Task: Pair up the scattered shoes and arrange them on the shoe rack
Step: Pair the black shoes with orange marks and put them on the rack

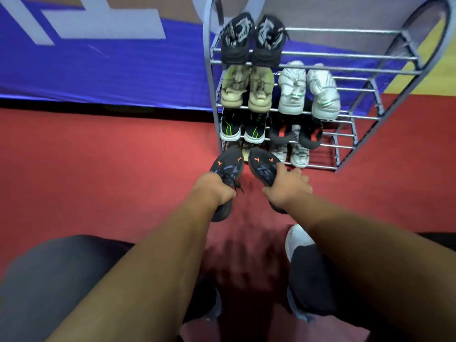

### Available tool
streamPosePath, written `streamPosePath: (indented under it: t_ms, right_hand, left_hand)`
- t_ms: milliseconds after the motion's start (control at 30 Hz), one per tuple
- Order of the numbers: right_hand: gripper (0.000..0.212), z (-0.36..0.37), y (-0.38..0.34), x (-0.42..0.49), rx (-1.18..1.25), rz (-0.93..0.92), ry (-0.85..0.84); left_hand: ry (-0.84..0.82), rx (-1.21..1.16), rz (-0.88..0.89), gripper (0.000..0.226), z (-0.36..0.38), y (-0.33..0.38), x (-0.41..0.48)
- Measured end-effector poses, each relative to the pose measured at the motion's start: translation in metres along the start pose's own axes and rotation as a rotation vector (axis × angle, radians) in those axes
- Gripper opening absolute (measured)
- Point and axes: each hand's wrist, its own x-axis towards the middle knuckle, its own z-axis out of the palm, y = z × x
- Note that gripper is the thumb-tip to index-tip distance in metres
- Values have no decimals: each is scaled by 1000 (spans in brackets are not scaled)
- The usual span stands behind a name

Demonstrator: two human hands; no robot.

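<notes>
I hold a pair of dark grey sneakers with orange marks in front of the grey metal shoe rack (345,54). My left hand (212,188) grips the left sneaker (228,162) by its laced top. The right sneaker (262,165) is gripped from the side by my right hand (287,187). Both toes point at the rack's lowest shelf, just short of it. Pairs fill the shelves: black and white (251,39) on top, beige (246,88) and white (308,91) below, then black with green (243,128) and black with red (296,134), and white shoes (293,153) at the bottom.
The rack stands on a red carpet (98,169) in front of a blue and white banner (98,58). My knees and my own white-toed shoe (296,239) fill the lower part of the view. The right halves of the top shelves are bare bars.
</notes>
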Motion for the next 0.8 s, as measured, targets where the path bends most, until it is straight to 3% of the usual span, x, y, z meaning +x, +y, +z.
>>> streamPosePath:
  t_ms: [300,433,800]
  right_hand:
    - [81,-134,24,-86,99,-17,213]
    - [80,-185,39,-103,140,-6,297]
    - [78,-278,72,-41,198,57,426]
  left_hand:
    - [131,-41,195,48,-87,95,-115]
    - [197,-94,274,38,-117,134,-148]
    - [340,-75,400,29,-158,244,-114]
